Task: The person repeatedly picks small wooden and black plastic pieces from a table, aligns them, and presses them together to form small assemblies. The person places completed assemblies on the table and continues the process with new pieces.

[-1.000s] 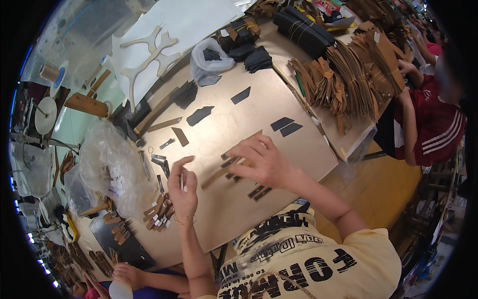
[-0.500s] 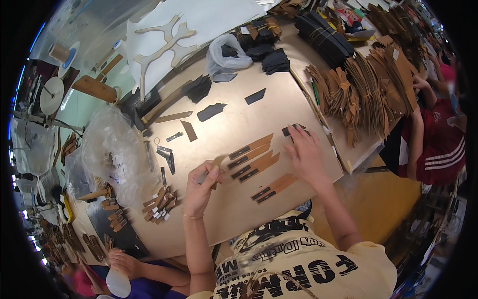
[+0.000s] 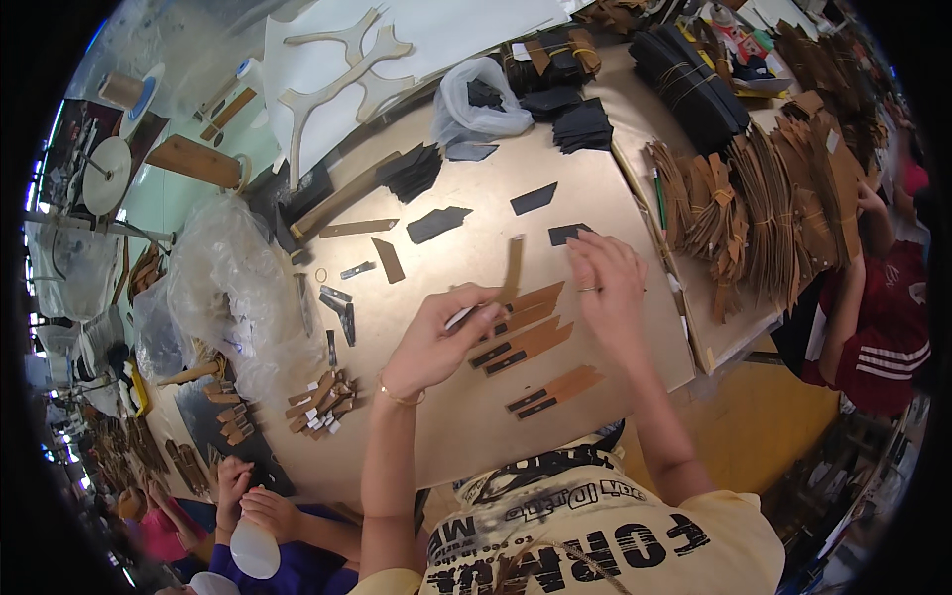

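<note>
My left hand (image 3: 436,340) pinches a thin brown strip (image 3: 514,268) that stands up from its fingers. Something pale with a bright edge also shows inside that hand; I cannot make out what it is. My right hand (image 3: 609,293), fingers stretched and slightly bent, is by a small black piece (image 3: 567,234); its fingertips overlap the right end, and contact cannot be told. Between and below the hands lie several tan strips (image 3: 555,385) with black pieces on their left ends, some partly hidden by my left hand.
Loose black pieces (image 3: 436,224) lie farther back, near a clear plastic bag (image 3: 486,124). Bundled brown strips (image 3: 769,198) fill the right side. A pile of small brown pieces (image 3: 322,402) and a large plastic bag (image 3: 228,288) are left. Other people (image 3: 883,327) work nearby.
My left hand has moved right and forward with the brown strip, over the tan strips. My right hand has drawn back slightly from the black piece, uncovering more of it.
</note>
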A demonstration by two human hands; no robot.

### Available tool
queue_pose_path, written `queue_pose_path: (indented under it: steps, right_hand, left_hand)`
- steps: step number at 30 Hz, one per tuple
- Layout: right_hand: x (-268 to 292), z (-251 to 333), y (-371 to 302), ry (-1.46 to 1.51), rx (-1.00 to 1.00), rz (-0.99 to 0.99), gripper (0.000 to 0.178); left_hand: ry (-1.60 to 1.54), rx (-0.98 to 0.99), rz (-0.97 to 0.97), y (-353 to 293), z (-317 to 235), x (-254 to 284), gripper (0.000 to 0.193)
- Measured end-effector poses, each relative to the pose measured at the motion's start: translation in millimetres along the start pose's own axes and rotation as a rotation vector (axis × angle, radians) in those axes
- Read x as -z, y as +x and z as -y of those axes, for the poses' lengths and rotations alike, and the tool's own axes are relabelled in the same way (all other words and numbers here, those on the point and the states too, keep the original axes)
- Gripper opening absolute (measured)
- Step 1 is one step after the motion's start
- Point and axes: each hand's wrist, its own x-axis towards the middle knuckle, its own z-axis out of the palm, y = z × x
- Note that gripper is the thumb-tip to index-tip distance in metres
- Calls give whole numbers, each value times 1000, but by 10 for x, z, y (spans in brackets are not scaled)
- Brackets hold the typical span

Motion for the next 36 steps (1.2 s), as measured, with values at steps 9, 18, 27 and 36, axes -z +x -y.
queue_pose_path:
  steps: [9,18,27,36]
  right_hand:
    - [300,-114,38,1225,-326,438,40]
    - [284,-131,189,768,-349,396,31]
    - [295,-303,569,605,-255,322,28]
    - [209,-316,622,495,-220,243,29]
  left_hand:
    - [-112,190,223,430,-93,-68,33]
    - [-36,223,33,623,109,-119,20]
    - [8,164,-277,990,211,-371,15]
    - [133,197,-350,1079,262,-422,18]
